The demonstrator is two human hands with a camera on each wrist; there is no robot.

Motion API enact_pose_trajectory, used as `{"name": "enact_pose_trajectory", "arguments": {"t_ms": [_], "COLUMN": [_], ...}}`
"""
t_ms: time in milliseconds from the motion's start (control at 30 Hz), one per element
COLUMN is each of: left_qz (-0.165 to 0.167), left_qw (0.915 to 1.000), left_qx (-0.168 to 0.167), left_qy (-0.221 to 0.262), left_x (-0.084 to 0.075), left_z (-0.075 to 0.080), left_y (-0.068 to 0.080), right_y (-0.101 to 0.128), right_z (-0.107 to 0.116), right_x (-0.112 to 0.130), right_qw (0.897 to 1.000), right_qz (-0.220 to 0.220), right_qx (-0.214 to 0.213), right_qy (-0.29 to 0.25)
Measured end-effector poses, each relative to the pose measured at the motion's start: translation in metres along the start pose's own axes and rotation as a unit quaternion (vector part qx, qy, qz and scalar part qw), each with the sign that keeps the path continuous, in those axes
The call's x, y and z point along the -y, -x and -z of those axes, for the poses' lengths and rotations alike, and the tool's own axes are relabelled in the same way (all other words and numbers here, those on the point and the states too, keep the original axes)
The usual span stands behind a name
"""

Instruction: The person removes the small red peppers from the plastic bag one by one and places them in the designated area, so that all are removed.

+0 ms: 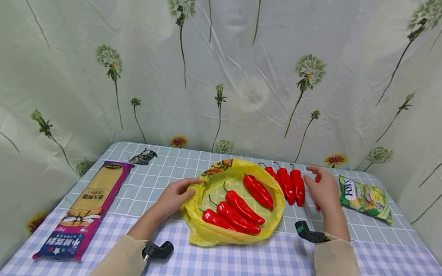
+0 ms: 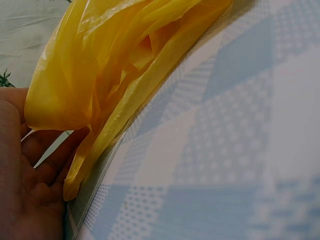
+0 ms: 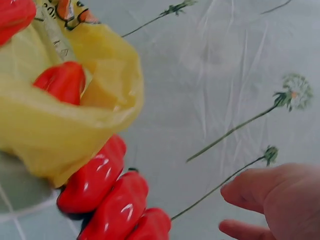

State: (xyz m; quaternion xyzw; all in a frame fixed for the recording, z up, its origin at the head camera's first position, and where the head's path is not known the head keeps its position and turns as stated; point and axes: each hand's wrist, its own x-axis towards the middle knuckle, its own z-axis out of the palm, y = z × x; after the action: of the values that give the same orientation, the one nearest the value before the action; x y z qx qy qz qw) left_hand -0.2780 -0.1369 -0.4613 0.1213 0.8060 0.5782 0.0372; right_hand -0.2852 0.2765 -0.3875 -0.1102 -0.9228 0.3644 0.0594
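Beside the right hand [image 1: 325,190], green "POYS" snack packet [image 1: 365,199].

We see a yellow plastic bag [image 1: 229,236] lying open mid-table with four red peppers [image 1: 242,208] inside; three more peppers [image 1: 289,185] lie just right.

We count eight red peppers: four on yellow bag [image 1: 230,231], namely [image 1: 258,191], [image 1: 244,207], [image 1: 236,217], [image 1: 216,219]; three in row right of bag, [image 1: 273,174], [image 1: 286,185], [image 1: 298,187]; one more mostly hidden behind right hand [image 1: 324,190].
One yellow bag.
One noodle packet [image 1: 85,211], near left.
One snack bag [image 1: 365,199], far right.
One small dark wrapper [image 1: 143,156], far left.
Two hands on surface [image 1: 254,275]; left hand [image 1: 174,196].
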Motion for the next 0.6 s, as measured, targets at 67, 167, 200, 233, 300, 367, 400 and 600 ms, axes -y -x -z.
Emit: {"name": "enact_pose_trajectory", "arguments": {"t_ms": [67,167,200,233,300,367,400,600], "left_qz": [0.000,0.000,0.000,0.000,0.001,0.000,-0.001,-0.005], "left_qw": [1.0000,1.0000,1.0000,1.0000,1.0000,1.0000,1.0000,1.0000], "left_qx": [0.001,0.002,0.002,0.003,0.003,0.002,0.002,0.002], "left_qy": [-0.001,-0.003,-0.003,-0.002,-0.002,-0.002,-0.002,-0.002], "left_x": [0.000,0.000,0.000,0.000,0.000,0.000,0.000,-0.001], "left_z": [0.000,0.000,0.000,0.000,0.001,0.001,0.001,0.001], "left_y": [0.000,0.000,0.000,0.000,0.000,0.001,0.001,0.001], "right_y": [0.002,0.005,0.006,0.008,0.012,0.016,0.018,0.029], "right_z": [0.002,0.004,0.004,0.004,0.004,0.003,0.002,-0.009], "right_x": [0.004,0.010,0.013,0.016,0.024,0.032,0.036,0.057], "right_qw": [1.000,0.999,0.998,0.997,0.994,0.991,0.988,0.972], "right_qz": [0.020,0.045,0.054,0.065,0.089,0.118,0.131,0.205], "right_qx": [0.005,0.022,0.028,0.035,0.051,0.066,0.073,0.115], "right_qy": [-0.004,-0.017,-0.020,-0.024,-0.029,-0.025,-0.023,0.010]}}
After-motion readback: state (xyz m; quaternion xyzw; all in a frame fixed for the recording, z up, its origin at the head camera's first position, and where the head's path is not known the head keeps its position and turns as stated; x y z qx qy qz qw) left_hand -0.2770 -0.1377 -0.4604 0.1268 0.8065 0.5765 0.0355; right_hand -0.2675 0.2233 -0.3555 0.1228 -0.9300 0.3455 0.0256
